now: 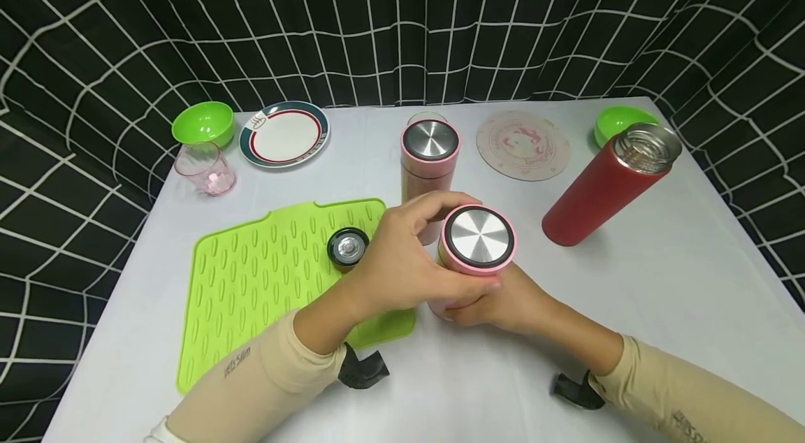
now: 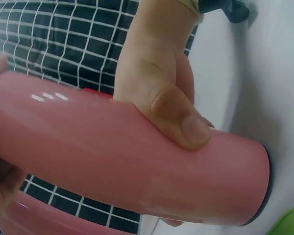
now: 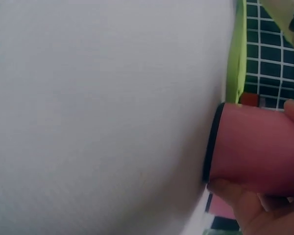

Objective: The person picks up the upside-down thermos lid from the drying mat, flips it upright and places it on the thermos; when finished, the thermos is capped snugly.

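In the head view a pink thermos (image 1: 479,237) with a brushed steel lid stands nearly upright between both hands. My left hand (image 1: 399,258) grips it near the top, thumb and fingers spread round the upper rim. Lower down, my right hand (image 1: 509,303) holds the body. The left wrist view shows the right hand's thumb (image 2: 193,131) along the pink side close to the dark base. In the right wrist view the thermos base (image 3: 213,144) is near the white table; whether it touches I cannot tell. Just behind stands a second pink thermos (image 1: 430,149) with its lid on.
An uncapped red thermos (image 1: 597,191) stands at right. On the green mat (image 1: 251,289) lies a black lid (image 1: 347,247). Further back are green bowls (image 1: 202,123), a rimmed plate (image 1: 285,134), a pink glass (image 1: 206,169), a round patterned mat (image 1: 522,144) and a dark gridded curtain (image 1: 352,24).
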`<action>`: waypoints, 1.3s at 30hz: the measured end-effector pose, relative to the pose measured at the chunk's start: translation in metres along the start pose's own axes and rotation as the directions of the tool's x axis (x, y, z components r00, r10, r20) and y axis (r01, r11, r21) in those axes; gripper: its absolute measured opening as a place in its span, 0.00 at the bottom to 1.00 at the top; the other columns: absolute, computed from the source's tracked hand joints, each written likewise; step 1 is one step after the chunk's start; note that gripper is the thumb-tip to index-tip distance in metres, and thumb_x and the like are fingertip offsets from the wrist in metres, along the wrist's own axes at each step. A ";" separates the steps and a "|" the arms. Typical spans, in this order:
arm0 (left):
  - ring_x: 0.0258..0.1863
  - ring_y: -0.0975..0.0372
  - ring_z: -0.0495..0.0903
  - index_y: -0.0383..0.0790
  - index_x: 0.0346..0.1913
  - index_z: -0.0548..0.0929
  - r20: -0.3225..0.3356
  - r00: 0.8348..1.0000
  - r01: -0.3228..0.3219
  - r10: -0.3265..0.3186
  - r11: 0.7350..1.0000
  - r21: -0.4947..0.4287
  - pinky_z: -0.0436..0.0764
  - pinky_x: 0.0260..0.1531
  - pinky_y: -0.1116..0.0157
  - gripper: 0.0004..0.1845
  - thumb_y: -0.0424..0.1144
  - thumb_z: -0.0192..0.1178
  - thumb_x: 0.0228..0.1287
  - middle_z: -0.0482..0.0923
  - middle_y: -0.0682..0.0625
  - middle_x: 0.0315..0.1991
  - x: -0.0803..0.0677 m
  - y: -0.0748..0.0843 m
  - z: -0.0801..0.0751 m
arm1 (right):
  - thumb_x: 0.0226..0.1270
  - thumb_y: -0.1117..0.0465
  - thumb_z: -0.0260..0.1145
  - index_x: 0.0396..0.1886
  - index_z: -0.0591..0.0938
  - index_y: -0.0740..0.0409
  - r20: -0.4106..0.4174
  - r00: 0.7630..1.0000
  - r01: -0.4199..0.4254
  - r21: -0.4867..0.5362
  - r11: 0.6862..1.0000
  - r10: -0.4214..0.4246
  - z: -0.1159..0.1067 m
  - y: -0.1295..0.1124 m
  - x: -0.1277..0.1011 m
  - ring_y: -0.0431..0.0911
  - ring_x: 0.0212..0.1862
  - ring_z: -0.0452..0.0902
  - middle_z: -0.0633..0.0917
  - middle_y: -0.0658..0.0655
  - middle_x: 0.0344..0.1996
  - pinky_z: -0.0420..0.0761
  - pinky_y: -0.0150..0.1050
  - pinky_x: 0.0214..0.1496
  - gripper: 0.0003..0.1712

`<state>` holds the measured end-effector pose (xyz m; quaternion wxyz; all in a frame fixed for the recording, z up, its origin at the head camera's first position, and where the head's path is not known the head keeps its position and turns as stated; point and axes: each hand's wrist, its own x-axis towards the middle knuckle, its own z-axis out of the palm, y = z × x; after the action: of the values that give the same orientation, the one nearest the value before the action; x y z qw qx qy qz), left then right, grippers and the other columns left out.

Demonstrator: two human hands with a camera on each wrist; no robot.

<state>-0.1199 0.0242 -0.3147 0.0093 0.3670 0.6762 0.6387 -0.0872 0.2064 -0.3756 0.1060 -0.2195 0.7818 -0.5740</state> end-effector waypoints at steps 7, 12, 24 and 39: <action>0.48 0.60 0.81 0.37 0.54 0.80 0.117 0.992 0.064 -0.045 0.985 -0.162 0.76 0.55 0.60 0.36 0.29 0.82 0.35 0.82 0.53 0.47 0.007 -0.009 -0.005 | 0.42 0.74 0.78 0.42 0.77 0.51 -0.034 0.999 -0.027 -0.020 0.999 0.026 0.000 -0.007 -0.003 0.47 0.39 0.77 0.82 0.50 0.36 0.79 0.39 0.41 0.28; 0.51 0.65 0.79 0.42 0.59 0.79 0.132 0.989 0.072 -0.072 0.997 0.007 0.76 0.55 0.64 0.39 0.39 0.83 0.38 0.81 0.57 0.51 0.004 -0.004 -0.010 | 0.43 0.75 0.77 0.40 0.78 0.51 -0.022 1.000 0.011 0.020 1.000 -0.011 0.004 0.013 -0.002 0.47 0.36 0.77 0.81 0.51 0.34 0.79 0.40 0.38 0.26; 0.37 0.68 0.78 0.52 0.68 0.70 0.317 0.826 0.218 -0.466 0.783 0.583 0.78 0.43 0.63 0.33 0.57 0.65 0.62 0.80 0.66 0.47 -0.034 0.009 -0.086 | 0.42 0.60 0.83 0.48 0.78 0.57 -0.325 0.929 -0.259 -0.231 0.938 0.177 -0.007 0.019 -0.023 0.44 0.38 0.78 0.84 0.51 0.37 0.79 0.38 0.42 0.32; 0.65 0.50 0.67 0.41 0.69 0.69 0.160 0.778 0.288 -0.607 0.571 0.768 0.68 0.62 0.48 0.41 0.52 0.72 0.55 0.68 0.43 0.66 -0.049 -0.037 -0.138 | 0.51 0.55 0.78 0.51 0.73 0.63 -0.493 0.818 -0.433 -0.188 0.882 0.297 -0.050 0.034 0.019 0.52 0.42 0.77 0.82 0.60 0.43 0.76 0.45 0.45 0.32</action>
<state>-0.1681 -0.1156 -0.3445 0.1744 0.2773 0.9207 0.2122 -0.1323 0.2484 -0.3905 -0.0020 0.0617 0.8879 -0.4559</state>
